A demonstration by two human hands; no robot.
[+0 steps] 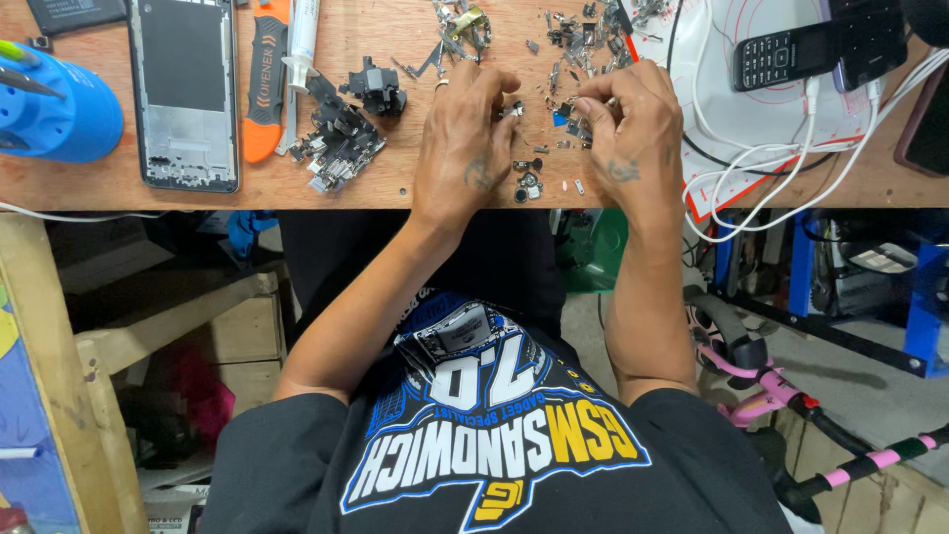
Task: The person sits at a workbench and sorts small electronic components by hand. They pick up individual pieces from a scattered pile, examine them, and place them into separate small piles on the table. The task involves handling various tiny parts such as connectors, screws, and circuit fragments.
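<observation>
Head cam: our left hand [465, 148] and right hand [628, 133] sit curled over tiny metal bits [529, 183] on the wood bench [198, 198]; fingertips hide them, so can't tell what's pinched. Far left, blue round tub [54, 109] is cut off; phone frame [185, 94] beside it.

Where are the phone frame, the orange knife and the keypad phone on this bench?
phone frame [184, 94], head view, on its dark middle plate
orange knife [265, 84], head view, on the middle of its handle
keypad phone [781, 56], head view, on its keys
</observation>
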